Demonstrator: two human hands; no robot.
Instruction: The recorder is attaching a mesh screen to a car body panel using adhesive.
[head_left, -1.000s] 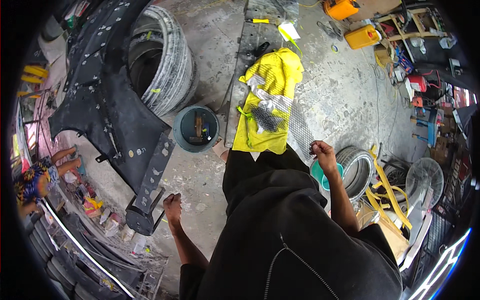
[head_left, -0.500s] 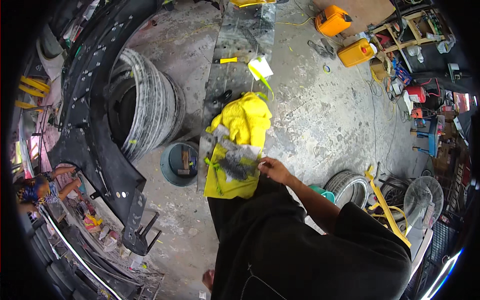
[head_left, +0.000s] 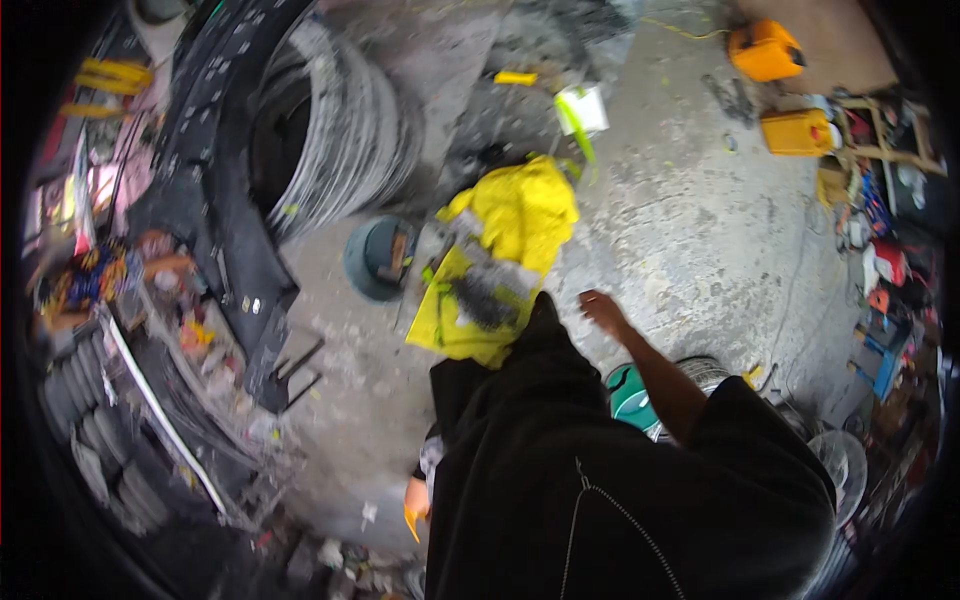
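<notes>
My right hand (head_left: 604, 312) is in the air over the concrete floor, right of my black-clothed knee. Its fingers are loosely bent and slightly apart, with nothing visible in them. To its left, a yellow cloth (head_left: 455, 338) with a dark, sooty patch drapes by my knees. A bunched yellow towel (head_left: 520, 215) lies just beyond it. At the left edge of my black shirt shows a patch of skin, seemingly my left hand (head_left: 416, 496). A thin orange piece sticks out below it; the fingers are too hidden and blurred to read.
Stacked tyres (head_left: 345, 130) and a black car bumper (head_left: 225, 250) stand left, near a grey-blue bucket (head_left: 372, 262). A green bucket (head_left: 632, 402) is by my right arm. Yellow jerrycans (head_left: 795, 132) stand far right. At the left rim is another person (head_left: 95, 280).
My right hand has left the edge of the yellow cloth and moved right. The view has shifted and blurred. More of the patch of skin by my shirt shows, with the orange piece.
</notes>
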